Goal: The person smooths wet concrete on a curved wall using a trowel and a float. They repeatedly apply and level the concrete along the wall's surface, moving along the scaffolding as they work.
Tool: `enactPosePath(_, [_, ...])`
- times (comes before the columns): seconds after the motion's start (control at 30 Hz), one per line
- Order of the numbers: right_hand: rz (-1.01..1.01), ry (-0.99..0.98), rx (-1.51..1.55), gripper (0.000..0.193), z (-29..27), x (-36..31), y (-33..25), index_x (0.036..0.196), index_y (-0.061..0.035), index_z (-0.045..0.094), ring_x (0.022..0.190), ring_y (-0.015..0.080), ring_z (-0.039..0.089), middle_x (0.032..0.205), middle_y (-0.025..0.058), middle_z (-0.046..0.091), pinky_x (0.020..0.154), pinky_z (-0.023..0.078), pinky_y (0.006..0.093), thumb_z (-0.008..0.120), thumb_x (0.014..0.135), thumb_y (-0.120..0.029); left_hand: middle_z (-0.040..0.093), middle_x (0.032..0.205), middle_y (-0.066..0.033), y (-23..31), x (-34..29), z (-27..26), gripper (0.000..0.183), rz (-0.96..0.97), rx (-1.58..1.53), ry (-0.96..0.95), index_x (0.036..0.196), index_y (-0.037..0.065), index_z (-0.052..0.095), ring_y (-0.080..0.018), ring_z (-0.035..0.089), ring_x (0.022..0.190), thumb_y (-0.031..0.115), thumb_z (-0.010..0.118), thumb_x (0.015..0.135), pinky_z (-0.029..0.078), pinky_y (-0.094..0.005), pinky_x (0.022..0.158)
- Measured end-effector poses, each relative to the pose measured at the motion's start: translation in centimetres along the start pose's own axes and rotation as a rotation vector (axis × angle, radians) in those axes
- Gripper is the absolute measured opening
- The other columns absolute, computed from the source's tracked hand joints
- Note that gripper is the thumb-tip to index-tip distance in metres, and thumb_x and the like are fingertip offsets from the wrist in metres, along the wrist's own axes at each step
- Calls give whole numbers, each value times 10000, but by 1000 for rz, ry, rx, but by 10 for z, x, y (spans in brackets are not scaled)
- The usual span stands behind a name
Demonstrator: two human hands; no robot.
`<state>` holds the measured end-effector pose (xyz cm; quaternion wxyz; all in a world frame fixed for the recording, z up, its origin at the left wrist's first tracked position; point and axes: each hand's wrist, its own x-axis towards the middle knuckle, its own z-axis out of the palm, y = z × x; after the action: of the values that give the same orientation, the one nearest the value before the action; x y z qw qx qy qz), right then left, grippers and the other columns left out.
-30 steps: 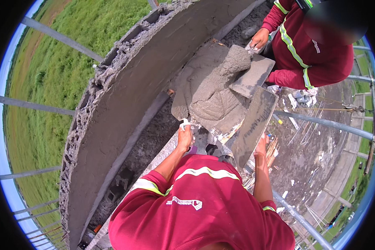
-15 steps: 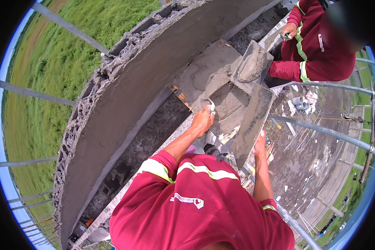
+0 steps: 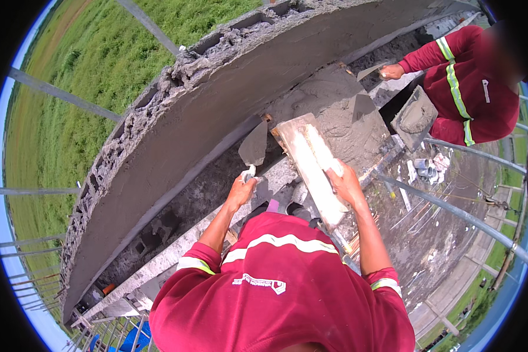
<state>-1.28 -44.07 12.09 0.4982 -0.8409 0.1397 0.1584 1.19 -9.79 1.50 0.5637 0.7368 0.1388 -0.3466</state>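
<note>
My left hand (image 3: 240,190) is closed round the handle of a pointed trowel (image 3: 253,148), its grey blade raised beside the wall. In my right hand (image 3: 344,185) is a long wooden plastering float (image 3: 315,176), tilted, its pale side facing up in bright sun. The float's far end reaches over the edge of a board bearing a spread of wet grey mortar (image 3: 328,97). Beyond it, a co-worker's hand (image 3: 392,71) grips another trowel (image 3: 369,71). Against that person's body rests a square hawk (image 3: 403,130) with a lump of mortar on it.
A curved, plastered block wall (image 3: 176,135) with a rough broken top runs along the left. Metal scaffold pipes (image 3: 452,208) cross on the right, above ground far below with scattered debris. A narrow concrete ledge (image 3: 176,258) runs beneath my arms. Grass (image 3: 100,76) lies beyond the wall.
My left hand has drawn the trowel back from the mortar and raised it to the left. The float has turned over to its pale side. The co-worker's hawk and trowel have moved apart.
</note>
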Motion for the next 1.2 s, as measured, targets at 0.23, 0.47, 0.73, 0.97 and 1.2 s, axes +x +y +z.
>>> enactPosePath(0.23, [8, -476, -642, 497, 175, 93, -47, 1235, -3, 632, 1134, 382, 624, 1200, 229, 656, 969, 483, 462, 540, 931, -386, 663, 822, -127, -121, 29, -71, 386, -361, -50, 96, 914, -13, 679, -248, 588, 719, 362, 636, 836, 452, -380, 673])
enactPosePath(0.47, [128, -515, -775, 427, 283, 130, -29, 1206, -14, 648, 1148, 350, 624, 1188, 202, 670, 1003, 471, 447, 551, 927, -322, 680, 1083, -254, -153, 13, -74, 565, -238, 287, 291, 1095, 33, 688, -383, 622, 1082, 534, 500, 913, 458, -431, 934])
enactPosePath(0.73, [-168, -375, -799, 332, 257, 107, -18, 1030, -83, 720, 1020, 352, 667, 1024, 166, 718, 896, 509, 437, 616, 905, -372, 595, 1271, -227, -154, -42, -71, 671, -239, 533, 377, 1235, 48, 649, -394, 522, 1230, 608, 399, 962, 339, -544, 1053])
enactPosePath(0.97, [61, -303, 32, 369, 147, 59, -63, 773, -33, 649, 724, 105, 590, 726, 31, 647, 734, 481, 292, 605, 973, -340, 557, 1349, -138, -175, -42, -61, 675, -91, 606, 365, 1283, 72, 623, -306, 424, 1313, 619, 390, 963, 218, -535, 1078])
enactPosePath(1.2, [-541, -28, 319, 129, 59, 20, -213, 1008, -18, 593, 955, 187, 616, 1054, 123, 649, 888, 501, 360, 613, 966, -139, 554, 1360, -142, -177, -41, -57, 720, -71, 627, 407, 1252, 50, 645, -305, 459, 1291, 650, 385, 951, 239, -540, 1070])
